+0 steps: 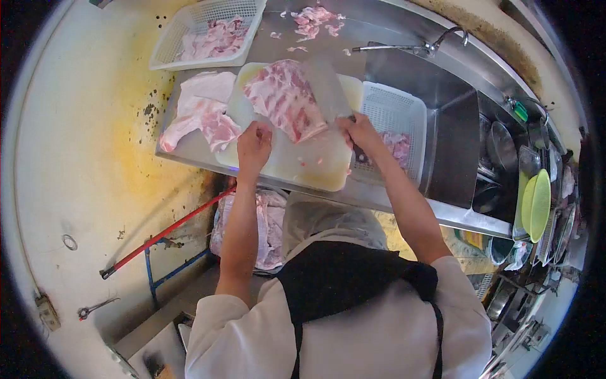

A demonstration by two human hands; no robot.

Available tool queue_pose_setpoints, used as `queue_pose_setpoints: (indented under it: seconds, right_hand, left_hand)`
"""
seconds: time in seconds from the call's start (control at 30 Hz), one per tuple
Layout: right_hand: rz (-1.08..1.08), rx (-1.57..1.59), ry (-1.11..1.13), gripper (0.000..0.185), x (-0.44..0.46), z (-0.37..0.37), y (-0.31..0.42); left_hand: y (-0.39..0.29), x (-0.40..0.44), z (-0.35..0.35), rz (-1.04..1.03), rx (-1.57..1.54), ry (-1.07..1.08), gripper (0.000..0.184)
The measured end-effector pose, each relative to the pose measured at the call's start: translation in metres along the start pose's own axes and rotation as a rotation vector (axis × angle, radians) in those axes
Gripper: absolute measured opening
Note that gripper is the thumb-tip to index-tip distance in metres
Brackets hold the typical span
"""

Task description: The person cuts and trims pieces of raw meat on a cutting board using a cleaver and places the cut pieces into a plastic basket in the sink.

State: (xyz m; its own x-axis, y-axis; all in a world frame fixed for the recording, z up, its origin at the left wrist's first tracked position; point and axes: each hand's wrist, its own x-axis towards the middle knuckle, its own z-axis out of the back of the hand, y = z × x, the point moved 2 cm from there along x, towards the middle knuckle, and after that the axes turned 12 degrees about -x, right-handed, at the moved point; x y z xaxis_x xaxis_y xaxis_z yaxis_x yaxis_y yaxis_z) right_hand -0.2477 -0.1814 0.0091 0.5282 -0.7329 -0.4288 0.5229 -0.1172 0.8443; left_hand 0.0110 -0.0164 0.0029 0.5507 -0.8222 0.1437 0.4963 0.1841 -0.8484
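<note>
In the head view, the right hand [363,134] gripped a cleaver [331,91] beside a meat slab [284,101] on the board [315,170]; the left hand [255,145] curled near, its hold unclear. Another cut [205,104] lay left, a basket [165,47] far left; the right forearm [407,199] partly hid a second basket [411,110].

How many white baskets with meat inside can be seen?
2: one basket at the upper left, another basket right of the cutting board. Others may be hidden.
</note>
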Motion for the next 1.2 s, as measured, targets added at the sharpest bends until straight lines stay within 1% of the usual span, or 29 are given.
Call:
queue_pose_setpoints:
  seconds: [0.07,0.1,0.13,0.17,0.2,0.27,0.37,0.47,0.57,0.67,0.77,0.83,0.9,0.93,1.0,1.03,1.07,1.13,1.17,1.2]
  right_hand:
    - [0.037,0.004,0.077,0.031,-0.023,-0.015,-0.001]
    - [-0.055,0.062,0.146,0.032,-0.054,-0.013,-0.05]
    - [-0.074,0.112,0.187,0.032,-0.059,-0.016,-0.081]
    - [-0.112,0.094,0.235,0.033,-0.08,-0.011,-0.079]
    - [-0.15,0.094,0.293,0.033,-0.103,-0.012,-0.071]
    - [-0.191,0.095,0.342,0.033,-0.137,-0.005,-0.081]
    - [-0.215,-0.019,0.386,0.03,-0.161,0.02,-0.086]
    - [-0.201,0.041,0.233,0.033,-0.167,0.028,-0.096]
    - [-0.131,0.067,0.153,0.034,-0.153,0.028,-0.086]
    - [-0.055,0.109,0.173,0.034,-0.14,0.014,-0.08]
    - [0.001,0.114,0.195,0.032,-0.12,-0.004,-0.067]
    - [-0.028,0.139,0.192,0.031,-0.085,-0.023,-0.067]
    - [0.026,0.13,0.167,0.028,-0.066,-0.019,-0.022]
    - [0.029,0.133,0.148,0.028,-0.054,-0.023,-0.014]
    - [0.036,0.136,0.111,0.028,-0.034,-0.034,-0.009]
    - [0.045,0.065,0.085,0.029,-0.031,-0.043,-0.021]
    - [0.055,-0.011,0.06,0.03,-0.032,-0.053,-0.038]
    - [0.084,-0.067,0.07,0.034,-0.065,-0.055,-0.054]
    - [0.102,-0.042,0.1,0.036,-0.094,-0.048,-0.05]
    - [0.028,-0.042,0.135,0.037,-0.106,-0.046,-0.052]
  left_hand:
    - [-0.002,0.001,0.009,0.055,-0.029,-0.038,0.013]
    - [-0.007,-0.027,-0.003,0.116,-0.04,-0.022,0.012]
    - [-0.005,-0.021,-0.005,0.108,-0.054,-0.047,0.011]
    - [-0.005,-0.015,-0.011,0.099,-0.075,-0.073,0.01]
    - [-0.009,-0.008,-0.01,0.047,-0.112,-0.075,0.009]
    - [-0.022,-0.002,-0.025,-0.037,-0.208,-0.07,0.009]
    - [-0.036,0.011,-0.05,-0.121,0.098,0.11,0.017]
    - [-0.062,0.01,-0.091,0.058,0.548,0.289,0.027]
    - [-0.056,0.012,-0.098,-0.089,0.565,0.245,0.035]
    - [-0.039,0.021,-0.092,-0.043,0.463,0.274,0.031]
    - [-0.006,0.027,-0.088,-0.017,0.311,0.387,0.03]
    - [-0.026,0.021,-0.083,0.009,0.292,0.336,0.028]
    - [-0.034,0.016,-0.084,0.004,0.297,0.285,0.027]
    - [-0.034,0.014,-0.085,-0.017,0.312,0.261,0.026]
    - [-0.037,0.012,-0.085,-0.019,0.34,0.252,0.026]
    - [-0.041,0.012,-0.082,0.001,0.354,0.264,0.025]
    - [-0.043,0.012,-0.079,0.023,0.365,0.273,0.025]
    - [-0.033,0.006,-0.07,-0.019,0.245,0.214,0.024]
    - [-0.025,0.005,-0.064,-0.038,0.188,0.186,0.024]
    - [-0.011,0.005,-0.059,0.025,0.1,0.22,0.024]
